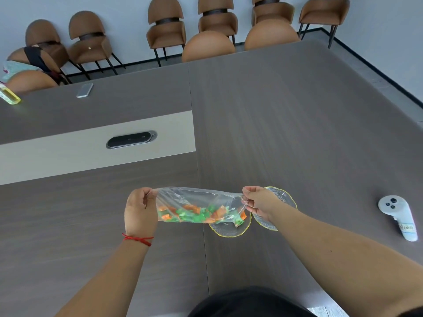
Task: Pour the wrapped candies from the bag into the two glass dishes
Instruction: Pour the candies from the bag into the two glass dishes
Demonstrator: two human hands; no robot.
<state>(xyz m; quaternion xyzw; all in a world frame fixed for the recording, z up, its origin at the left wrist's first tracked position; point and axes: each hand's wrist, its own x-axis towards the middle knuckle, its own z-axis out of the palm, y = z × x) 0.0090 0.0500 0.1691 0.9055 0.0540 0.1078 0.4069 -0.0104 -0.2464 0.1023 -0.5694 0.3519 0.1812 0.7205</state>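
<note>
A clear plastic bag (196, 197) hangs stretched sideways above the table, with orange and green wrapped candies (199, 213) gathered along its lower side. My left hand (139, 211) pinches the bag's left end and my right hand (261, 202) pinches its right end. Two glass dishes with yellow rims rest on the table beneath. The left dish (229, 229) lies partly under the bag's right end. The right dish (286, 197) is mostly hidden behind my right hand and forearm.
A white handheld controller (398, 216) lies on the table at the right. A phone (84, 90) and a yellow-edged case (9, 94) sit far back left. A black cable port (131, 139) is set in the light strip. Brown chairs (164, 30) line the wall.
</note>
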